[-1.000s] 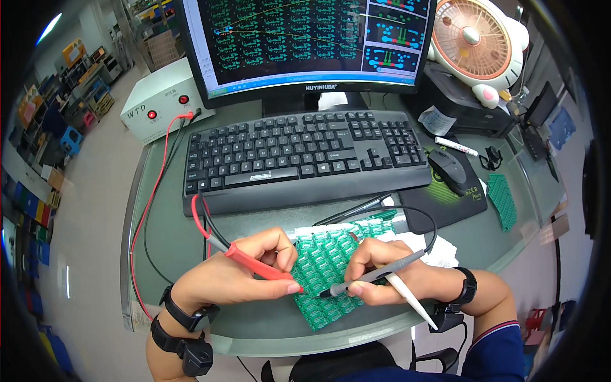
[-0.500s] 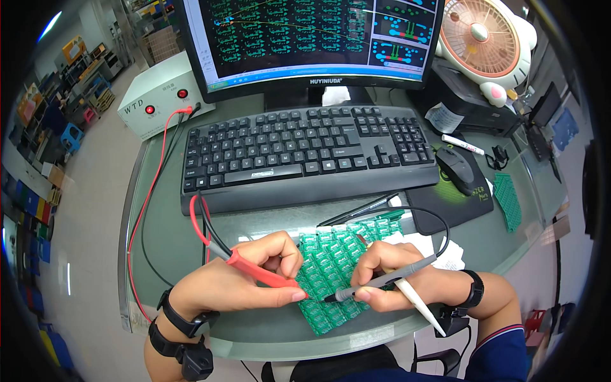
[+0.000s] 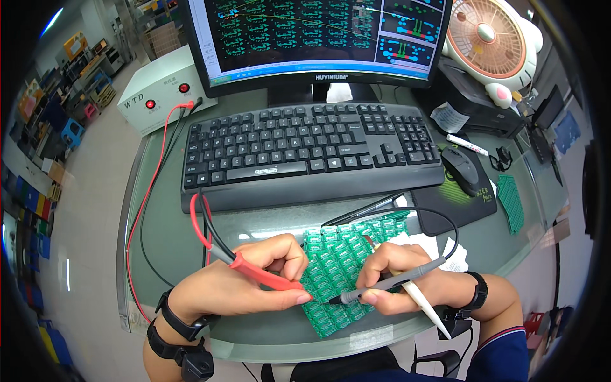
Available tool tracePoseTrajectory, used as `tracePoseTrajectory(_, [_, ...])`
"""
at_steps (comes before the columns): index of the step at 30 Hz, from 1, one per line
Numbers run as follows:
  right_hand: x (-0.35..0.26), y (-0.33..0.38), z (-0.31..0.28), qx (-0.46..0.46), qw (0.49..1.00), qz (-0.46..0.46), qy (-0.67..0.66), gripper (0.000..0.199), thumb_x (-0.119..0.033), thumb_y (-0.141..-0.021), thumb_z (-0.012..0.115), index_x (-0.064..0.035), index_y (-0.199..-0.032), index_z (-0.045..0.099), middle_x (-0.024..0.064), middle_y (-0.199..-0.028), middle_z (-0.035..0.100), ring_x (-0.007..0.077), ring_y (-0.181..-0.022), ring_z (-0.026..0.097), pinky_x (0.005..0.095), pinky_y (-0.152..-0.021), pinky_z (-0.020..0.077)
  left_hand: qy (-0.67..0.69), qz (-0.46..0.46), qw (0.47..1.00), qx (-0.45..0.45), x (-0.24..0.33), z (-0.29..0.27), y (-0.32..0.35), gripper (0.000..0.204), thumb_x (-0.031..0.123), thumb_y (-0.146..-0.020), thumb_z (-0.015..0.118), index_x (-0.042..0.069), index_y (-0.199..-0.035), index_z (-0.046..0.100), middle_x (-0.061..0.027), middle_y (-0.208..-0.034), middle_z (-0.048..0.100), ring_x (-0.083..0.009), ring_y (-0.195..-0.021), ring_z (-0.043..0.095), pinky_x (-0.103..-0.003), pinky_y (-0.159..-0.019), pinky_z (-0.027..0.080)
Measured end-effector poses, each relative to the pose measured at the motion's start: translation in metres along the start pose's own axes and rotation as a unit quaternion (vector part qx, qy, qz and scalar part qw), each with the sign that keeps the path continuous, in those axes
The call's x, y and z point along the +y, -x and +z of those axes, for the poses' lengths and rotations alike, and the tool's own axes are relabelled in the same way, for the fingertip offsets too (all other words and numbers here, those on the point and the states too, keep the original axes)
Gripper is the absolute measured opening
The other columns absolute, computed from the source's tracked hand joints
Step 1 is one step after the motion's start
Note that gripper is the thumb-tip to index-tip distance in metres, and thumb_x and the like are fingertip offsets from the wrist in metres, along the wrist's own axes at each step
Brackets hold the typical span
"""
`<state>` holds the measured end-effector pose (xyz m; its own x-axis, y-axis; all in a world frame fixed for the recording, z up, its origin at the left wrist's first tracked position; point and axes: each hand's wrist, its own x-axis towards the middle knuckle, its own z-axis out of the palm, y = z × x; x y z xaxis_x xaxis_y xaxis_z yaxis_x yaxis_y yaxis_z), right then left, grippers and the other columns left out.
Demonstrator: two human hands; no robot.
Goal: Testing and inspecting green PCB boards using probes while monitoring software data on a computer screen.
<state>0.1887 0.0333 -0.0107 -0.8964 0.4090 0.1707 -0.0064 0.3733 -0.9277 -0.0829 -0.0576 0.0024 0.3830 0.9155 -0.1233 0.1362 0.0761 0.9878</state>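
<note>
A green circuit board panel [image 3: 334, 264] made of many small repeated boards lies on the desk between my hands. My left hand [image 3: 254, 277] is closed around a red test probe [image 3: 264, 274], its tip at the panel's left part. Pinched in my right hand [image 3: 398, 280] is a grey test probe [image 3: 382, 284], whose black tip points down at the panel, close to the red one. Whether either tip touches is too small to tell. The right hand also holds a white-handled tool [image 3: 425, 309] with a brown blade-like end above the panel.
A black keyboard [image 3: 305, 149] spans the desk beneath a monitor [image 3: 318, 38]. Left stands a white box [image 3: 162, 89] with red and black leads. To the right are a mouse [image 3: 459, 170] on a mat, a marker [image 3: 468, 145], another green panel [image 3: 510, 204], a printer [image 3: 477, 105] and a fan [image 3: 490, 38].
The view has shifted slightly. Both hands keep hold of their probes, and the tips have moved little, if at all, over the panel.
</note>
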Motion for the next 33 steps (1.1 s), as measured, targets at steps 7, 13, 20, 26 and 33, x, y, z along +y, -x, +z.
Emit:
tracePoseTrajectory(7, [0.0,0.0,0.0,0.002,1.0,0.004,-0.004,0.023,-0.017,-0.088,0.072,-0.0081,-0.095,0.052,0.0032,-0.08,0.062,0.0157,-0.066,0.062,0.0301,-0.057,0.0477,-0.008,0.006,1.0,-0.001,0.0,0.0,0.0,0.035,0.005,-0.083,0.079,0.009,-0.085,0.044,-0.0022,-0.094,0.053,-0.007,-0.081,0.053,-0.024,-0.071,0.047])
tracePoseTrajectory(13, [0.0,0.0,-0.007,-0.041,0.999,0.004,0.02,0.025,-0.013,-0.09,0.072,-0.0062,-0.098,0.05,0.0101,-0.088,0.072,0.0153,-0.076,0.07,0.0276,-0.063,0.0539,-0.005,-0.004,1.0,-0.005,0.002,0.0,0.0,0.034,0.006,-0.084,0.078,0.009,-0.085,0.044,-0.0016,-0.094,0.052,-0.0076,-0.082,0.049,-0.025,-0.071,0.046])
tracePoseTrajectory(20, [-0.005,-0.003,0.0,0.009,0.999,0.021,-0.028,0.023,-0.019,-0.09,0.072,-0.0077,-0.094,0.053,0.0025,-0.08,0.063,0.0142,-0.066,0.06,0.0287,-0.059,0.0466,0.025,-0.041,0.999,-0.006,0.003,0.002,0.0,0.033,0.005,-0.084,0.077,0.008,-0.093,0.046,-0.0024,-0.098,0.053,-0.007,-0.083,0.052,-0.024,-0.076,0.046])
tracePoseTrajectory(26, [-0.026,-0.026,-0.004,0.015,0.994,0.106,-0.025,0.022,-0.013,-0.09,0.073,-0.0039,-0.094,0.053,0.001,-0.081,0.06,0.0051,-0.068,0.056,0.0233,-0.058,0.044,0.022,-0.057,0.998,0.005,0.009,0.006,0.0,0.043,0.007,-0.084,0.077,0.003,-0.119,0.052,-0.0058,-0.111,0.061,-0.0076,-0.085,0.062,-0.025,-0.078,0.049])
tracePoseTrajectory(33, [-0.033,-0.038,0.015,0.041,0.991,0.097,-0.083,0.032,-0.029,-0.099,0.063,-0.0021,-0.116,0.058,0.0072,-0.087,0.063,0.0126,-0.077,0.062,0.0291,-0.067,0.0503,0.04,-0.029,0.999,0.011,0.01,0.007,0.001,0.04,0.012,-0.086,0.077,0.003,-0.118,0.056,-0.0042,-0.106,0.063,-0.0098,-0.089,0.061,-0.025,-0.079,0.05])
